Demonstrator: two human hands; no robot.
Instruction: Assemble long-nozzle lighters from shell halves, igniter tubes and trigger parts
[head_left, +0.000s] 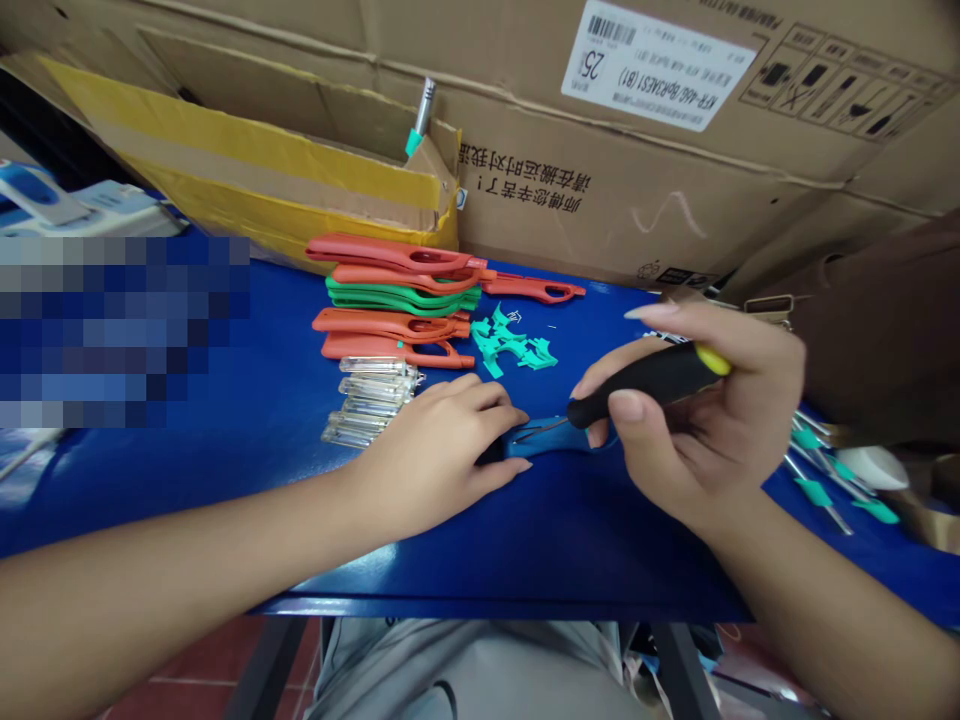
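Observation:
My left hand [442,445] grips a blue lighter shell [551,437] against the table, fingers closed around its left end. Wrapped in my right hand [697,420] is a screwdriver [641,383] with a black handle and a yellow end. Its thin shaft points left, and the tip meets the blue shell close to my left fingers. My right fingertips partly cover the shell's right end. Beyond my left hand lie clear lighter fuel tanks [367,400] in a row. Teal plastic triggers [506,340] sit in a small heap behind the shell.
Red, orange and green lighter shells [401,295] are stacked at the back, before a yellow-taped cardboard box [300,180]. A large carton [675,190] walls off the far side. Metal tubes with teal parts [832,470] lie at the right. The blue table's [450,585] front edge is near my lap.

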